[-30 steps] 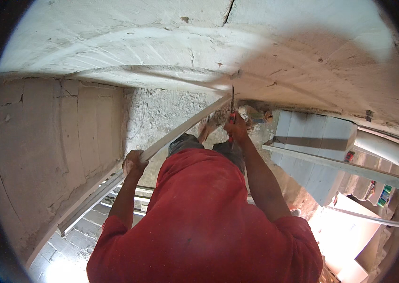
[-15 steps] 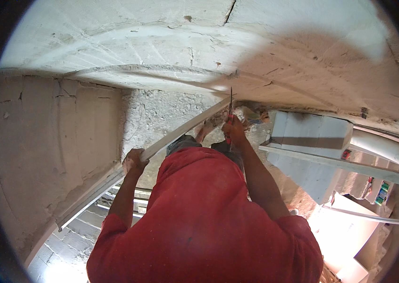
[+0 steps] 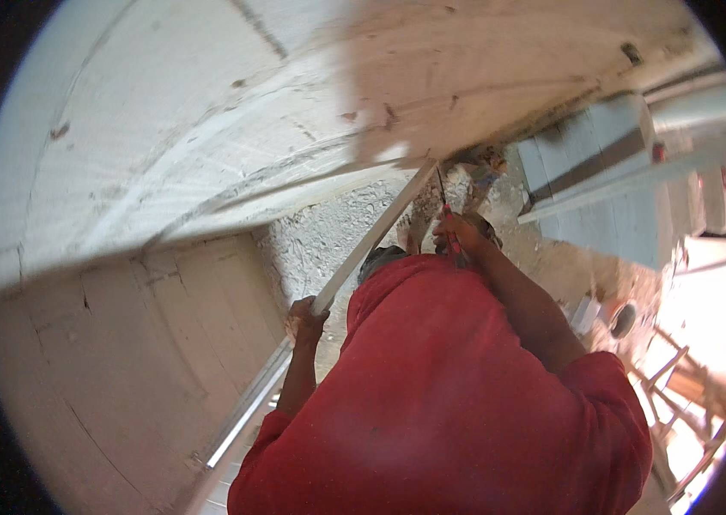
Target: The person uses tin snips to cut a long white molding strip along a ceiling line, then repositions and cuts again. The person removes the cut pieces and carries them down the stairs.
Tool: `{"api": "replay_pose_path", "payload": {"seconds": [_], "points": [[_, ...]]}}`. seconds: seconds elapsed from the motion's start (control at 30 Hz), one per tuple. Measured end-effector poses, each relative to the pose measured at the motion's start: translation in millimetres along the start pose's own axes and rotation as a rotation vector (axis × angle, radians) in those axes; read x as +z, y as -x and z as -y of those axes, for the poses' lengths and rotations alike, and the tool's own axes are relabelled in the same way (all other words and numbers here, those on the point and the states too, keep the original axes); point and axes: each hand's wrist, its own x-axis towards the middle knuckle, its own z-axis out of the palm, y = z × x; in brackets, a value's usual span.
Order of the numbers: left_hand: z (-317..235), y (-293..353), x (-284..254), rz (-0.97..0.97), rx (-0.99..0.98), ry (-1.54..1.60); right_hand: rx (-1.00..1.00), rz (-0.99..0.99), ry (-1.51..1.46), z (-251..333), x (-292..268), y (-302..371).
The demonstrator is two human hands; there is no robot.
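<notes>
Left hand (image 3: 306, 321) – fingers closed round the near, lower end of a long pale strip (image 3: 377, 233). Right hand (image 3: 459, 236) – fingers wrapped about the red handle of a thin tool (image 3: 446, 211), dark narrow blade pointing up and away from the body. Strip runs slantwise from the left hand up to the right, far end at the foot of the big pale wall (image 3: 165, 129); contact with the wall can't be told. Blade sits just beside that far end, touching or slightly apart, unclear. Progress, as far as it shows: strip is in hand and angled up, tool is in hand and up at the strip's end; no cut, notch or loose offcut can be made out, so work on that end looks unfinished or barely started, and strip is in the hands, not laid down. Below the hands, red shirt (image 3: 449, 378) fills the middle, with a bit of dark trousers (image 3: 377, 260) by the strip. Behind the strip, a rough whitish patch (image 3: 315, 232); left of it, a brownish cracked wall (image 3: 122, 369), with a shiny rail (image 3: 251, 416) slanting below the left hand. On the right, pale blue-grey panels (image 3: 582, 227) with a blurred bar (image 3: 646, 178) across them, then a round open pipe end (image 3: 623, 320) and wooden pieces (image 3: 680, 403) in glare, lower right.
</notes>
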Motion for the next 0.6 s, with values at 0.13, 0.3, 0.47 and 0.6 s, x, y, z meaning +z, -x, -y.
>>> {"api": "replay_pose_path", "payload": {"seconds": [0.13,0.3,0.47,0.6], "points": [[-8.3,3.7,-10.7,-0.011,0.067,0.043,-0.214,-0.054,0.102,-7.9,-8.4,2.8],[-6.7,4.8,-13.3,-0.044,0.208,-0.033,-0.205,-0.254,-0.089,-19.8,-22.2,32.9],[-23.2,18.3,-23.1,-0.007,0.247,-0.150,-0.169,-0.465,-0.095,-62.3,-54.1,99.1],[-48.5,36.5,-46.2,-0.112,0.399,-0.241,-0.078,-0.585,-0.036,-143.1,-92.3,159.2]]}}
